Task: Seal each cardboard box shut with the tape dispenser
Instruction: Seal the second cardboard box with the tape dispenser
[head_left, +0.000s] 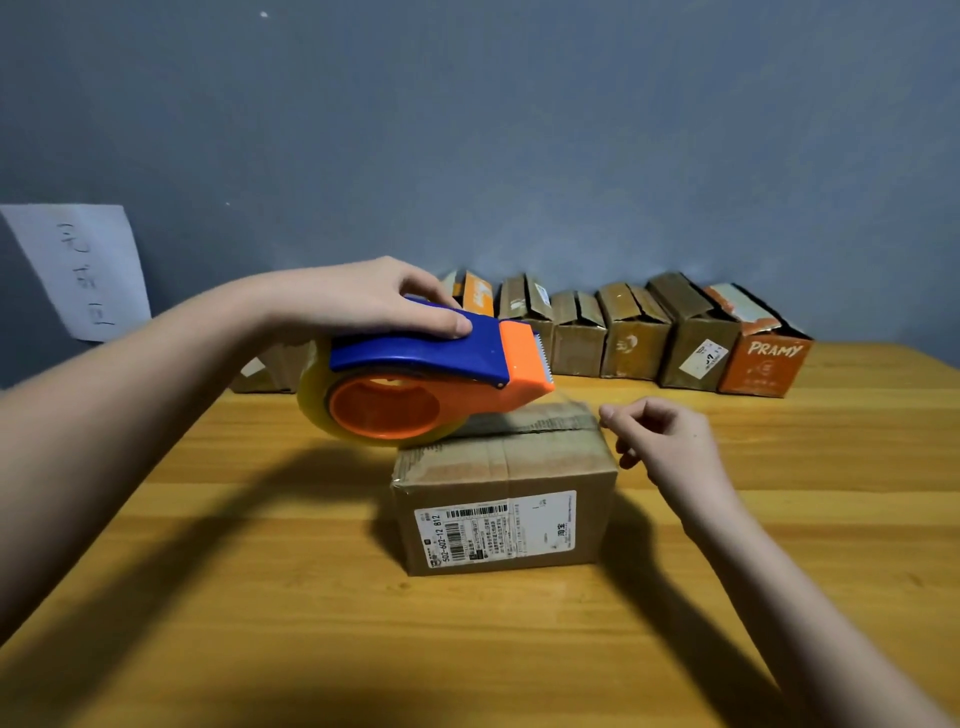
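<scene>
Box (504, 499) sits near middle of the wooden desk (208, 597), flaps closed, seam running left-right across its top, white shipping label (496, 527) on the near face. Left hand (358, 299) grips the tape dispenser (421, 374) from above, fingers curled over the blue handle, thumb along the near side. Dispenser has an orange core and orange cutter head, yellowish clear tape roll; roll rests at the box's top left edge, cutter end points right, raised above the seam. Thin strip of clear tape (574, 410) appears to run from the cutter toward the box's top right edge; hard to see. Right hand (660, 441) is just beside the box's right top edge, fingers curled, thumb and forefinger pinched at the corner, apparently on the tape end; contact can't be confirmed.

Row of small cardboard boxes (634, 338) lines the desk's far edge against the blue-grey wall (519, 130), flaps loose, rightmost one orange with "PRAMY" (763, 353). More cartons sit partly hidden behind the left forearm. White paper sheet (83, 270) with handwriting is stuck on the wall at left.
</scene>
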